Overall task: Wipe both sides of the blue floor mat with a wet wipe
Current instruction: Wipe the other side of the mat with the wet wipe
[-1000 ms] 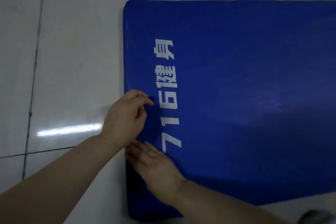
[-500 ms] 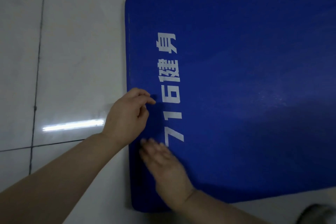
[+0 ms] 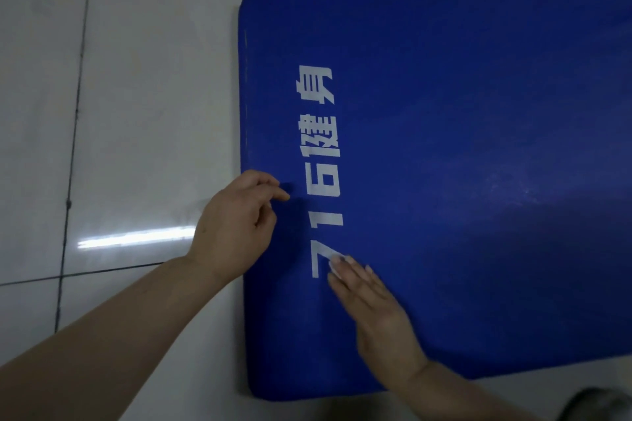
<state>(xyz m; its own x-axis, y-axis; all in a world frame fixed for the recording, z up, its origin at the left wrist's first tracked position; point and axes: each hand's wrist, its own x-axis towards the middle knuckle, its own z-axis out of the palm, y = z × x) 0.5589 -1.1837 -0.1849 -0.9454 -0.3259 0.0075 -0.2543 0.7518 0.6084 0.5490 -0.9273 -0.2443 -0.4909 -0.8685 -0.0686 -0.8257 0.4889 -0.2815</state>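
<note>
Right hand (image 3: pixel 372 311) is advanced across the blue mat (image 3: pixel 478 181), flat on a pale wipe (image 3: pixel 337 261).
Left hand (image 3: pixel 236 222) fingers (image 3: pixel 273 190) are curled, nothing visibly held; even pressure and overlapping strokes are advised.

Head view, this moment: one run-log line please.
step: wiping top face | right hand: flat on blue floor mat, wet wipe under fingertips | left hand: curled at mat's left edge | underside: unseen

Pale glossy tile floor (image 3: pixel 143 85) with dark grout lines, one running from 12 to 6 o'clock at the far left, another crossing it toward 8 o'clock. A streak of light glare (image 3: pixel 136 238) sits at 9 o'clock. A blue mat (image 3: pixel 461 154) lies flat on it, filling the centre through 3 o'clock.
</note>
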